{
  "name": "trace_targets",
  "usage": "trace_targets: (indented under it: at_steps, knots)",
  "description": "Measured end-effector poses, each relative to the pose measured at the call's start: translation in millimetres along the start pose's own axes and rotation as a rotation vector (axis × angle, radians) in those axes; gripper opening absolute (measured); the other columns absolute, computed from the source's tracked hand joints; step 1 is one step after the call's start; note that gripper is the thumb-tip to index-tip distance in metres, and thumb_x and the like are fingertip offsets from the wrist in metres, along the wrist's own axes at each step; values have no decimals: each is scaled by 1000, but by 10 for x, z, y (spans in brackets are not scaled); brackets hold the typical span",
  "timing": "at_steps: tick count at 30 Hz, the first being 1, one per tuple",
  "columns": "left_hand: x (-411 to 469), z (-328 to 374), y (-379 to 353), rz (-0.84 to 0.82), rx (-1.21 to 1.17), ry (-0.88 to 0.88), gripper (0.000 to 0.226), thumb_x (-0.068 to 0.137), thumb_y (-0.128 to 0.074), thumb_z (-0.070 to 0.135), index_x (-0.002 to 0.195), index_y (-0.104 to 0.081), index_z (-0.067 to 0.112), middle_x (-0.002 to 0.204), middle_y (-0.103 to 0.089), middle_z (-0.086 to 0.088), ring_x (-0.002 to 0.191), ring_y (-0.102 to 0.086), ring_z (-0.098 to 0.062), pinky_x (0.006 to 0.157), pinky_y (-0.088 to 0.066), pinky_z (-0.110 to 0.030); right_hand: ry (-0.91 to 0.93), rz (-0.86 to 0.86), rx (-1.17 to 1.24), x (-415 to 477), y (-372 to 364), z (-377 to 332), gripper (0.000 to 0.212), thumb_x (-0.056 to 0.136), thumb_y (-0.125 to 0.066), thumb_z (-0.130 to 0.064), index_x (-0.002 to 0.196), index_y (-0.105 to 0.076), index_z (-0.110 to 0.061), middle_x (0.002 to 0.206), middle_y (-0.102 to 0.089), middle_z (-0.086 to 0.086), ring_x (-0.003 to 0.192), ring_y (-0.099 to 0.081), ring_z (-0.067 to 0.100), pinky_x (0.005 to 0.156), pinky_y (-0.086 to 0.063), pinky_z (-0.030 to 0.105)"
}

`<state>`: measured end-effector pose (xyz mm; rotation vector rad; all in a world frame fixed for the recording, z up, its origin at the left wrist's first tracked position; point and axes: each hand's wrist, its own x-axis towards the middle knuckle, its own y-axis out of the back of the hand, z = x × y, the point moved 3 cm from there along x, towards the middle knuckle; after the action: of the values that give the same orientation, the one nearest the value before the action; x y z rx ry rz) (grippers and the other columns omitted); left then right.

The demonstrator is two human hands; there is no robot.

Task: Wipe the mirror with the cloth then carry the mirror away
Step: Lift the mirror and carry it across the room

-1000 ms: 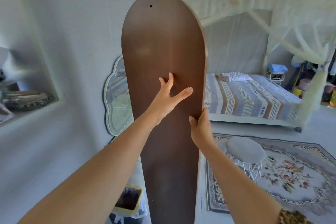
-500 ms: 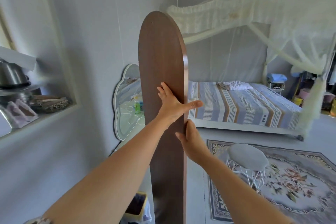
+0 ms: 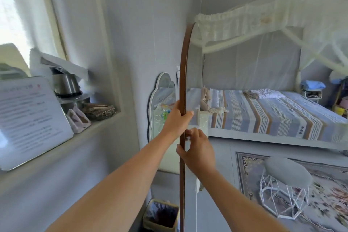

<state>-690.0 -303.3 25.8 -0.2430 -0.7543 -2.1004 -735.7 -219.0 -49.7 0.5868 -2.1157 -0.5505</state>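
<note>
The tall arched mirror [image 3: 182,73] with a brown wooden back stands upright and nearly edge-on to me in the middle of the view; a narrow strip of its glass on the right reflects the bed. My left hand [image 3: 177,118] grips its edge at mid height, thumb on the glass side. Just below, my right hand [image 3: 197,149] holds the same edge, fingers on the glass side and thumb on the brown back. No cloth is in view.
A second, cloud-shaped mirror [image 3: 160,103] leans on the wall behind. A wall ledge [image 3: 105,124] at left holds a pot and a whiteboard. A lined bin [image 3: 160,216] stands on the floor by the mirror's foot. A stool [image 3: 286,181], rug and canopied bed [image 3: 273,111] fill the right.
The mirror has turned from showing its broad brown back to standing nearly edge-on. My left hand went from flat on the back to gripping the edge; the view swung left.
</note>
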Motion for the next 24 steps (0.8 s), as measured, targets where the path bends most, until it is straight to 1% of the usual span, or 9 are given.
trace_targets:
  at_steps: [1, 2, 3, 5, 8, 10, 14, 18, 24]
  knots:
    - [-11, -44, 73, -7, 3, 11, 14, 96, -54, 19, 102, -55, 7, 56, -39, 6, 40, -44, 2, 45, -35, -7, 5, 13, -7, -20, -53, -59, 37, 76, -69, -34, 107, -55, -19, 102, -60, -4, 94, -58, 16, 80, -46, 27]
    - [-27, -74, 132, -11, 1, 12, 11, 96, -54, 19, 87, -50, 14, 55, -38, 10, 38, -42, 2, 44, -35, -7, 12, 22, -15, -31, -100, -106, 37, 76, -68, -34, 107, -55, -19, 101, -61, -5, 94, -58, 17, 80, -46, 27]
    - [-32, -124, 200, -7, -6, 15, 21, 96, -54, 19, 78, -44, 19, 53, -37, 12, 37, -41, 2, 44, -34, -7, 22, 26, -24, -36, -156, -168, 36, 76, -68, -33, 107, -56, -19, 100, -61, -5, 94, -58, 17, 80, -46, 27]
    - [-45, -203, 334, 5, -14, 19, 33, 96, -53, 18, 70, -37, 30, 43, -40, 15, 35, -41, 3, 43, -34, -6, 22, 17, -30, -44, -260, -275, 36, 76, -68, -33, 107, -56, -20, 101, -63, -6, 96, -59, 16, 82, -47, 28]
    - [-67, -312, 585, 9, -29, 43, 38, 96, -53, 18, 66, -36, 30, 36, -42, 21, 36, -43, 5, 42, -34, -3, 21, 3, -44, -19, -452, -474, 36, 76, -68, -34, 108, -55, -21, 102, -63, -8, 98, -60, 14, 83, -44, 27]
    - [-62, -360, 693, 14, -39, 64, 41, 96, -54, 18, 61, -34, 28, 35, -36, 17, 34, -38, 1, 40, -31, -5, 26, -7, -37, -2, -537, -560, 36, 76, -67, -32, 109, -56, -21, 101, -63, -7, 98, -59, 15, 84, -43, 27]
    - [-51, -574, 1032, 25, -50, 107, 42, 93, -56, 18, 59, -32, 22, 47, -31, 12, 36, -32, -2, 45, -30, -14, 33, -37, -61, 7, -791, -836, 35, 76, -66, -31, 107, -55, -18, 101, -61, -3, 97, -58, 20, 83, -45, 31]
    - [-61, -754, 1312, 23, -42, 153, 38, 92, -57, 21, 63, -33, 20, 55, -32, 8, 48, -33, -7, 53, -29, -22, 35, -102, -104, 24, -1013, -1006, 35, 79, -62, -36, 108, -53, -20, 105, -59, -4, 102, -56, 19, 84, -44, 32]
    - [-17, -1047, 1713, 84, -24, 185, 43, 92, -59, 20, 61, -29, 21, 50, -28, 12, 43, -29, -4, 41, -24, -14, 25, -147, -197, 61, -1379, -1309, 37, 79, -54, -40, 111, -50, -22, 110, -56, -5, 107, -54, 19, 87, -40, 34]
